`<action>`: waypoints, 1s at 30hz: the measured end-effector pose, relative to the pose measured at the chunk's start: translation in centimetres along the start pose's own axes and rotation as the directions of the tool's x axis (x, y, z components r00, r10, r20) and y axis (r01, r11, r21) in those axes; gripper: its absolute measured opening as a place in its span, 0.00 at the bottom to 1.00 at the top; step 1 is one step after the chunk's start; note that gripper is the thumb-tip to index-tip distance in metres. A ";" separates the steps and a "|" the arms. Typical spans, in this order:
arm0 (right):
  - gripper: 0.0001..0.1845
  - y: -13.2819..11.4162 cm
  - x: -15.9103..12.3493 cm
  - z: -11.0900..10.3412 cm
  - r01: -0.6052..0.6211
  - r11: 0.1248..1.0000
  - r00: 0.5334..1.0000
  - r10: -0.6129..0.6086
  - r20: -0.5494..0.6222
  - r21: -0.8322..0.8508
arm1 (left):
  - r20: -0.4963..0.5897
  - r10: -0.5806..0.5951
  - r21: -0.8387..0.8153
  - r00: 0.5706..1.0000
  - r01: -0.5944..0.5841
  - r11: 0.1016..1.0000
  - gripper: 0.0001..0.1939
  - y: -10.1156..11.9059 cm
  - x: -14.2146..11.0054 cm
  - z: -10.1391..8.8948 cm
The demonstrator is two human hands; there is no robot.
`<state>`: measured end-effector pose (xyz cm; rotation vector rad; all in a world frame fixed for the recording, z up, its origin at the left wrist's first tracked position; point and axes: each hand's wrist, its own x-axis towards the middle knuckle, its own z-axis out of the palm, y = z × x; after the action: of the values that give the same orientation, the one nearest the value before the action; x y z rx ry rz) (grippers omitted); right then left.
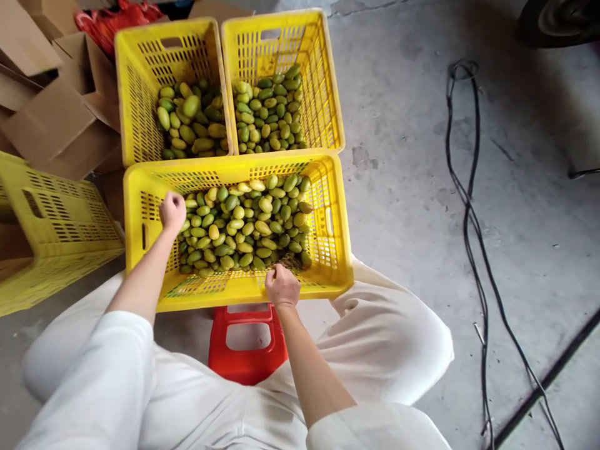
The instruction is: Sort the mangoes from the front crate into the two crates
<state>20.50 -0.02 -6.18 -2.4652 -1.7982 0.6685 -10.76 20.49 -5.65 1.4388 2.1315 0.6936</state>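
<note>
My left hand (173,211) is closed in a fist over the left part of the near yellow crate (344,250), beside the fruit. Whatever it holds, if anything, is hidden by the fingers. Curled near the crate's front rim is my right hand (282,285), its fingers closed too, and I cannot see what is in them. Small oval green and yellow fruits (244,225) cover much of the crate's bottom. A bare patch of the slatted bottom shows just beyond my right hand.
Behind stand two more yellow crates, the left one (122,94) and the right one (332,81), both holding similar fruit. Cardboard boxes (51,119) and another yellow crate (70,212) lie left. A red stool (248,369) sits between my legs. Black cable (466,206) lies on the concrete floor.
</note>
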 end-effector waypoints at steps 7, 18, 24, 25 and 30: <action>0.09 1.0 -0.5 0.6 0.126 0.992 0.991 -0.127 -0.036 -0.032 | 0.353 -0.180 0.420 0.918 0.017 0.907 0.25 -6.6 -7.2 4.1; 0.10 0.6 0.0 -0.2 0.123 0.990 0.992 -0.122 0.015 -0.070 | 0.441 -0.218 0.555 0.871 -0.074 0.829 0.19 -8.4 -7.3 5.5; 0.12 0.4 0.1 -0.5 0.125 0.990 0.992 -0.124 0.016 -0.069 | 0.395 -0.265 0.549 0.880 0.005 0.836 0.22 -9.1 -9.4 5.2; 0.12 0.4 0.2 -0.5 0.128 0.989 0.992 -0.127 0.010 -0.071 | 0.392 -0.257 0.543 0.884 0.004 0.840 0.23 -9.1 -9.1 5.1; 0.11 0.5 -0.1 -0.7 0.141 0.987 0.990 -0.141 0.013 -0.074 | 0.327 -0.101 0.517 0.940 -0.089 0.852 0.30 -8.5 -5.4 5.5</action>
<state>21.15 -0.08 -5.67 -2.3535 -2.0132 0.6123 -11.38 13.48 -14.73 1.6693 2.1198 -0.1779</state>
